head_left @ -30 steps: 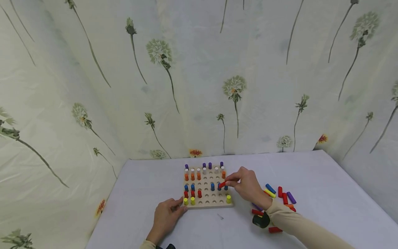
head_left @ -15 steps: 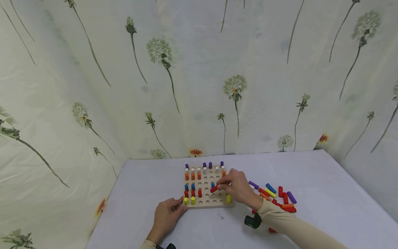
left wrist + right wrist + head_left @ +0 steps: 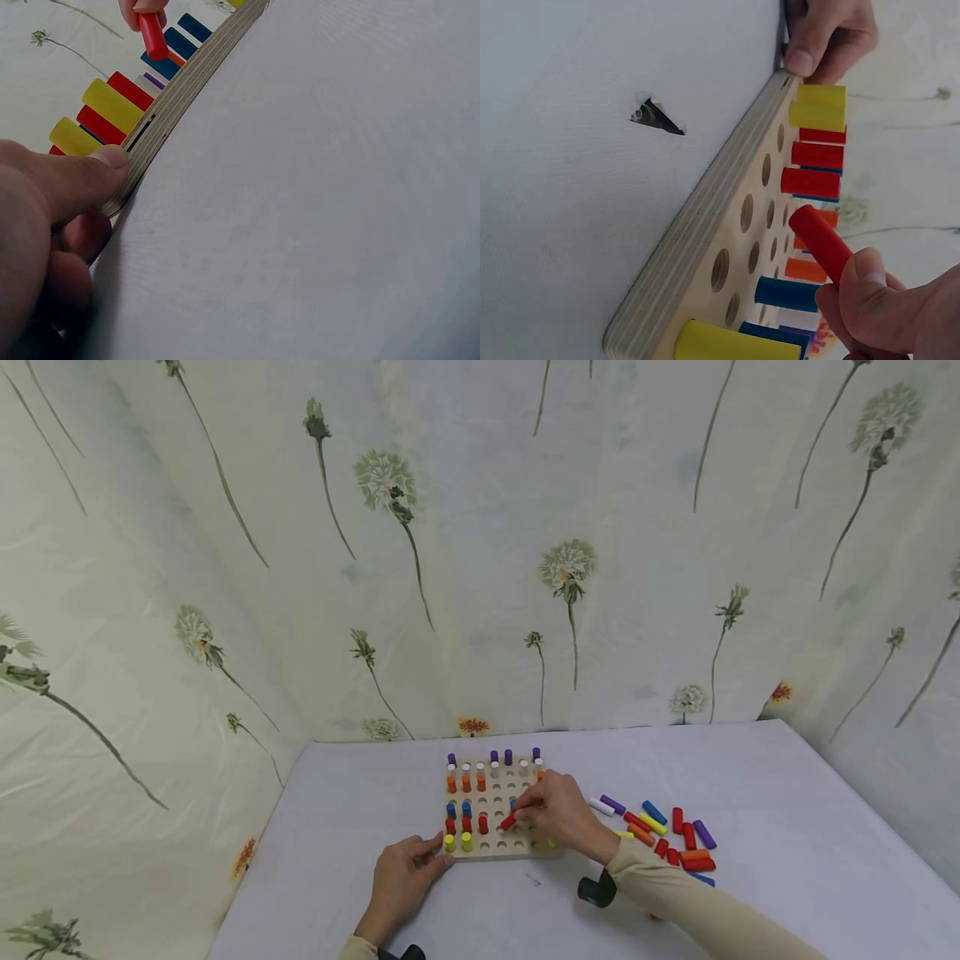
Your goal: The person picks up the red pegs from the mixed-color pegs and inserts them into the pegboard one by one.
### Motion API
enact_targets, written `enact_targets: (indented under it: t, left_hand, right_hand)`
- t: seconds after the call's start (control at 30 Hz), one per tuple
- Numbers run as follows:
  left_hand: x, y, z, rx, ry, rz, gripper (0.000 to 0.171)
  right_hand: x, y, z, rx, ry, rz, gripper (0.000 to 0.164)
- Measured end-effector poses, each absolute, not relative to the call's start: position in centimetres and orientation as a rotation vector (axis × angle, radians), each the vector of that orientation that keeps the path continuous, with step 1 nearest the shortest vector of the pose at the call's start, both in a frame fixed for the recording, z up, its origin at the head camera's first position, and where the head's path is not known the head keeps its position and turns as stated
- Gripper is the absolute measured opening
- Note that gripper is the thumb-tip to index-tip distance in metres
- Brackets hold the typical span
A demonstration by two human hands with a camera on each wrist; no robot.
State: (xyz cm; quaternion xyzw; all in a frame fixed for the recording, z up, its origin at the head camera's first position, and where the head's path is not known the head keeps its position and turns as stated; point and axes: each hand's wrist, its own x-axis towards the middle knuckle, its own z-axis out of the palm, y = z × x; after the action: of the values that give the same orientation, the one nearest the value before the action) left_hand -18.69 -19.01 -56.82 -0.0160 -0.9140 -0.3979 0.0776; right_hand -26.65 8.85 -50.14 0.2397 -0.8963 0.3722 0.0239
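Observation:
A wooden pegboard (image 3: 506, 857) with rows of round holes lies on the table, with yellow, red, blue, orange, white and purple pegs standing in some of them. At its front left corner my left hand (image 3: 402, 878) grips the edge, thumb (image 3: 105, 161) on the side and other fingers curled behind. Between thumb and fingertips, my right hand (image 3: 564, 817) pinches a red peg (image 3: 821, 238), tilted and close over the board. In the right wrist view its free end is beside a standing red peg (image 3: 811, 183). My right hand covers part of the board's right side in the head view.
Loose pegs in several colours are scattered right of the board, among them a purple peg (image 3: 704, 834) and a blue peg (image 3: 654, 812). A white cloth (image 3: 352, 793) covers the table and has a small tear (image 3: 658, 118) in front of the board. A flower-print curtain (image 3: 465, 568) hangs behind.
My right hand has moved left and slightly toward me across the board with the red peg, from the blue pegs to near the red row. The left hand has stayed at the corner.

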Motion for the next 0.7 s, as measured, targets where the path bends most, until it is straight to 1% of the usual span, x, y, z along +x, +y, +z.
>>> enact_targets:
  t: [0.27, 0.53, 0.7]
  left_hand:
    - [-18.8, -19.1, -57.0, -0.061, -2.736, -1.174, 0.040]
    - [-18.8, -19.1, -57.0, -0.056, -2.733, -1.169, 0.040]
    - [-18.8, -19.1, -56.9, -0.061, -2.732, -1.183, 0.040]
  right_hand:
    - [-26.9, 8.3, -50.8, 0.769, -2.779, 1.109, 0.010]
    - [-26.9, 7.8, -51.2, 0.842, -2.753, 0.998, 0.004]
    - [-26.8, 7.4, -51.4, 0.866, -2.728, 0.942, 0.003]
